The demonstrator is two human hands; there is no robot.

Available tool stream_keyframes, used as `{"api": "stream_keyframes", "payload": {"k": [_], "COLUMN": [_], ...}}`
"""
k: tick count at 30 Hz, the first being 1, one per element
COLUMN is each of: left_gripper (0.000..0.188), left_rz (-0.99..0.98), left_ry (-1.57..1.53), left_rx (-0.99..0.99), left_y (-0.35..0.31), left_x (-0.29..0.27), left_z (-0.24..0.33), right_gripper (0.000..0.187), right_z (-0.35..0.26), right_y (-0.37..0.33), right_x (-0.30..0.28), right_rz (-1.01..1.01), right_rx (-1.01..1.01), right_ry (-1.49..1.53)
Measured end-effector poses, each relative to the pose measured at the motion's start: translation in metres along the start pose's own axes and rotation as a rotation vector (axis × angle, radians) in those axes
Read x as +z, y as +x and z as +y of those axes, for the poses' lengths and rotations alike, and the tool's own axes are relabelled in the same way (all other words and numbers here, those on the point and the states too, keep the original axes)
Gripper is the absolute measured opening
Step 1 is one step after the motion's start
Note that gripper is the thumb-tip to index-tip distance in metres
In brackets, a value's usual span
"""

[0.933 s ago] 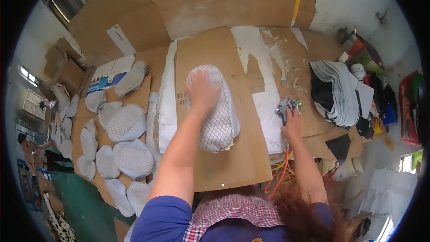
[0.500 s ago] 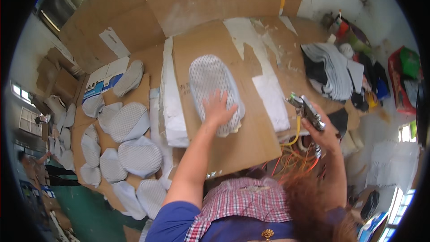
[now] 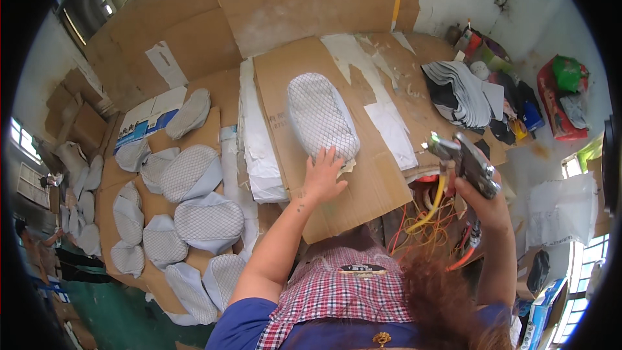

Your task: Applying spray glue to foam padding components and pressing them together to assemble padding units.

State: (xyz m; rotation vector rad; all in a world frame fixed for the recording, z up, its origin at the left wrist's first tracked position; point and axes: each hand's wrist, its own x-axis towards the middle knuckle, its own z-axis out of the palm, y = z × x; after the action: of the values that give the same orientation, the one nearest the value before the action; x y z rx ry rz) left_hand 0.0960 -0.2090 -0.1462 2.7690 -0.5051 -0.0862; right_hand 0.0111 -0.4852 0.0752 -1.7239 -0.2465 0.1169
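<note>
- Ten o'clock: dark characters (image 3: 276, 120), too small for me, on the cardboard sheet (image 3: 366, 198).
- Nine o'clock: dark lettering on a blue-and-white carton panel (image 3: 144, 124).
- Five o'clock: pale lettering on the checked apron's (image 3: 346, 301) dark oval patch (image 3: 361, 269).
- Nearly four: faint print, plastic bag (image 3: 560, 210).

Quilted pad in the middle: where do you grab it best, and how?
I'd pinch the quilted pad by its near edge, coming from the near side. It is long and points away across the cardboard, so that end is probably easiest to reach. The left grip is spread open right there.
</note>
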Motion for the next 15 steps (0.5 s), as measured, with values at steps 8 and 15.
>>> {"api": "stream_keyframes", "payload": {"k": [8,15], "left_gripper": [0.05,0.043], "left_rz": [-0.013,0.028], "left_ry": [-0.089,-0.543], "left_rx": [0.047,-0.117], "left_y": [-0.025,-0.098], "left_x": [0.011,0.036], "left_z": [-0.006,-0.041], "right_gripper": [0.059,0.058], "right_z": [-0.022,-0.026], "right_y": [-0.009,-0.007], "right_x": [0.015,0.017], "right_rz": [0.079,0.021], "right_rx": [0.04,-0.04], "right_ry": [-0.045,-0.099]}}
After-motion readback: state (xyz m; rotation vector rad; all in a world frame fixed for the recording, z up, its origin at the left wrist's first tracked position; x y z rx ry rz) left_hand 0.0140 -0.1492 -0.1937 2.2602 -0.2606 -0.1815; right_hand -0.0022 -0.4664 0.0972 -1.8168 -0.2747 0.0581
